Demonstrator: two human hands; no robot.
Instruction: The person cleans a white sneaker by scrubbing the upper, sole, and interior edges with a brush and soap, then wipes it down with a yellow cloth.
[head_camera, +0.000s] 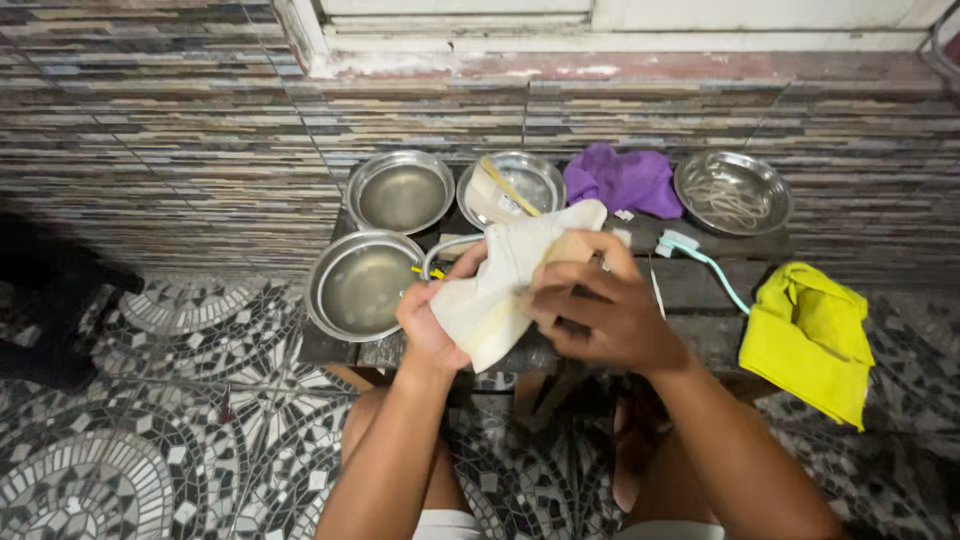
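Above the low dark table (690, 290), the left hand (432, 318) grips a white shoe (500, 285) from beneath while the right hand (600, 310) closes over its side, perhaps pressing a cloth, beside a water-filled metal bowl (362, 285).

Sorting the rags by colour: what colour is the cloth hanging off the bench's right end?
Bright yellow cloth, seen clearly in the head view, draped over the bench's right end.

Shoe (505, 285) between bowl (362, 285) and cloth (808, 335).
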